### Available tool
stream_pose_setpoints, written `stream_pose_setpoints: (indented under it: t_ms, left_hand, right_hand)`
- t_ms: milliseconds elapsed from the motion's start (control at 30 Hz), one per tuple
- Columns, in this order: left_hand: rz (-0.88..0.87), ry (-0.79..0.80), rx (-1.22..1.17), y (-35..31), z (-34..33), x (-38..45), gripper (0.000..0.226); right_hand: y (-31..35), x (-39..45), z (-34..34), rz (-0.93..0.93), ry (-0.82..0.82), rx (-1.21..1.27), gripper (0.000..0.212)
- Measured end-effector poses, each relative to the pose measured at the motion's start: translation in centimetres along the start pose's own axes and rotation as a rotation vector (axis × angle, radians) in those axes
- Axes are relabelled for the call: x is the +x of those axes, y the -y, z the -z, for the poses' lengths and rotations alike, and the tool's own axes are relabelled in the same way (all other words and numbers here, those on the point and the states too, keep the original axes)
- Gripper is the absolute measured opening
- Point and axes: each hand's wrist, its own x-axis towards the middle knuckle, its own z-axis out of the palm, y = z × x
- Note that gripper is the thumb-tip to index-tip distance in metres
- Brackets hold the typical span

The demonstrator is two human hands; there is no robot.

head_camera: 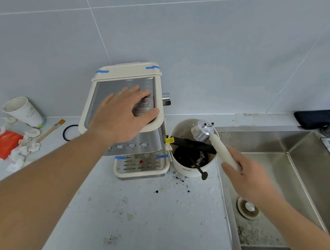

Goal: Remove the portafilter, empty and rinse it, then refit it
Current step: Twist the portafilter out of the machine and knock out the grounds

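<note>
A cream and steel espresso machine point(157, 137) stands against the tiled wall. My left hand point(124, 113) lies flat on its top plate, fingers spread, holding nothing. My right hand point(248, 179) grips the cream handle of the portafilter point(202, 130). Its metal head is turned upside down, spouts up, over the cream knock box point(184, 170) just right of the machine. The knock box has a black bar across it and dark coffee grounds inside.
A steel sink point(305, 182) with a drain plug point(248, 207) lies to the right. Loose grounds dot the counter point(148, 216) in front of the knock box. At left lie a tipped paper cup point(24, 113), crumpled tissues, a brush point(50, 131), a black ring point(69, 133) and a red packet point(2, 144).
</note>
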Motion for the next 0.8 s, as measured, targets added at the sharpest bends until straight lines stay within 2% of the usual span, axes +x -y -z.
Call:
stream_pose_setpoints:
  t_ms: [200, 367, 567, 700, 800]
  left_hand:
    - [0.003, -0.004, -0.003, -0.2, 0.2, -0.1, 0.071]
    - [0.007, 0.003, -0.007, -0.1, 0.1, -0.1, 0.072]
    - [0.002, 0.004, 0.0, 0.0, 0.2, 0.0, 0.071]
    - [0.007, 0.003, -0.002, 0.0, 0.1, -0.1, 0.072]
    - [-0.005, -0.008, -0.005, 0.0, 0.1, -0.1, 0.069]
  right_hand:
    - [-0.2, -0.6, -0.2, 0.031, 0.013, -0.184, 0.042]
    - [-0.4, -0.6, -0.3, -0.007, 0.027, -0.149, 0.046]
    - [-0.2, -1.3, -0.4, -0.001, -0.046, -0.105, 0.051]
    - [0.3, -1.4, -0.3, 0.024, 0.015, -0.286, 0.052]
    - [0.6, -0.9, -0.2, 0.013, 0.043, -0.325, 0.049]
